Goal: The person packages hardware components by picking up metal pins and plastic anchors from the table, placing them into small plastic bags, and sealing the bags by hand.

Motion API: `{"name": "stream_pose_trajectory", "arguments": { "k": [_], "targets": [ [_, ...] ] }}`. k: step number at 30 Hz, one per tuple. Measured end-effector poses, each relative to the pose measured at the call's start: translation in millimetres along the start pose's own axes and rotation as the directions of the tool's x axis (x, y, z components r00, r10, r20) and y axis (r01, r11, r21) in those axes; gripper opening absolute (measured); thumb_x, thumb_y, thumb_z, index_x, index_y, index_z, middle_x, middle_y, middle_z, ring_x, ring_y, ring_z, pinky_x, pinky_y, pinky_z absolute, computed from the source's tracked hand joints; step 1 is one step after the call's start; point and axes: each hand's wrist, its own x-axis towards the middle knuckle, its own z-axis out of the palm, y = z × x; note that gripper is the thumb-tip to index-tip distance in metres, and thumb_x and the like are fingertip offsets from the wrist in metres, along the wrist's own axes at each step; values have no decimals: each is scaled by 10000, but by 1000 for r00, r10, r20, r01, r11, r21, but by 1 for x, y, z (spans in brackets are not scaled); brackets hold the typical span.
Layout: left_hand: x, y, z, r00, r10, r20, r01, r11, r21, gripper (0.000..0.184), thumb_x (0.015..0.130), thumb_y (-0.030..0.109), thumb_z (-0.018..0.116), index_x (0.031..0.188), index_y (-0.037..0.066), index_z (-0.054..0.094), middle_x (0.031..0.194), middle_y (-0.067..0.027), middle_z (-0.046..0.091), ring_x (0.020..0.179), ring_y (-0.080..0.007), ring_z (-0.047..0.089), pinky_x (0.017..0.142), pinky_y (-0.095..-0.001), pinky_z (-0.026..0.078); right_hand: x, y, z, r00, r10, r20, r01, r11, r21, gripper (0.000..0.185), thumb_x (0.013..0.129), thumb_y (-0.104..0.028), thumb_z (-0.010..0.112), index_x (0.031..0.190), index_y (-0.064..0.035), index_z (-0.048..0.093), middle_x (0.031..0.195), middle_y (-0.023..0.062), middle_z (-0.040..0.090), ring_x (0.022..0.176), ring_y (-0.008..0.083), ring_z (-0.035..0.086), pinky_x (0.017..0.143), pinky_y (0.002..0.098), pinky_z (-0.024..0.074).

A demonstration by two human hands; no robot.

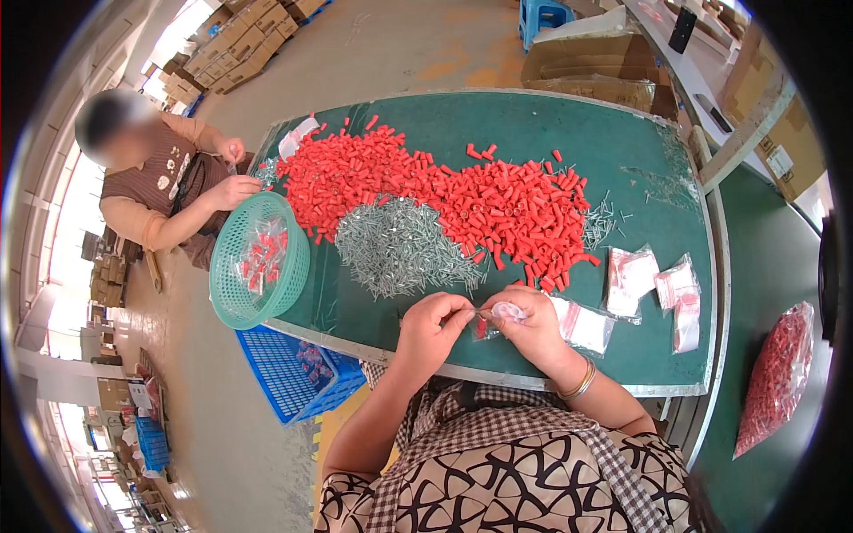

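Observation:
My left hand point(434, 331) is closed, thumb and forefinger pinched together at the edge of a small clear plastic bag point(508, 312). On the other side, my right hand point(534, 329) grips the same bag, with a crumpled part of it showing above the fingers. Something red shows through the plastic below the fingertips. Just beyond my hands lies a heap of silvery screws or nails point(404, 249). Around it spreads a large pile of short red plastic sleeves point(506, 209). Flat clear bags point(582, 327) lie beside my right hand.
More bag stacks point(631, 275) lie to the right on the green table point(613, 133). A green basket point(286, 298) with filled bags sits at the left edge, above a blue crate point(275, 373). A co-worker point(160, 178) handles small items there. A bulging red-filled bag point(777, 377) lies far right.

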Motion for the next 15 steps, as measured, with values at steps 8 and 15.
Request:
{"name": "stream_pose_trajectory", "arguments": {
  "k": [8, 15],
  "targets": [
    [-2, -1, -2, 1000, 9, -26, -9, 1000, 30, 66, 831, 34, 659, 874, -5, 626, 760, -80, 598, 679, -179, 574, 613, -297, 448, -2, 5, -7, 980, 198, 0, -198, 979, 54, 92, 815, -94, 714, 859, -19, 686, 745, 61, 623, 681, 154, 586, 619, 285, 458],
    [-1, -4, -2, 998, 55, -7, -56, 998, -28, 65, 806, 5, 679, 866, 0, 652, 834, -53, 611, 703, -135, 567, 622, -257, 453, 0, 1, -3, 963, 260, 71, -269, 949, 166, 81, 826, -92, 719, 845, -20, 688, 714, 19, 591, 621, 86, 534, 548, 253, 422]
  ]
}}
